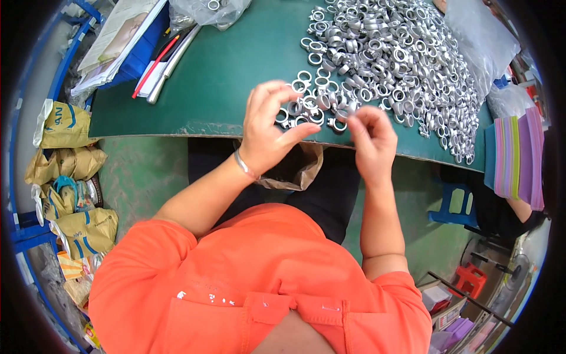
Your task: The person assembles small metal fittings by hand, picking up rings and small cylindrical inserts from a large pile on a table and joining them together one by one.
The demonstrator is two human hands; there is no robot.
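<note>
Small silvery metal rings, each with a little lug, lie in a big heap (401,53) on the green table (236,71), thinning out toward its front edge. My left hand (265,130) is open over that edge, thumb and fingers spread around some loose rings (309,103), with nothing seen in its grasp. Right of it, my right hand (374,141) is raised, thumb and forefinger pinched beside the near rings. A blurred greyish bit shows at those fingertips, too unclear to name. Below the table edge, a brown paper bag (305,174) stands open between my legs.
Papers in a blue bin (138,65), a red pencil (156,66) and clear plastic bags (212,12) occupy the table's left. Coloured foam sheets (513,156) stand at the right beside a person's arm (519,207). Brown-yellow packages (85,230) fill the left shelf; a blue stool (453,203) is right.
</note>
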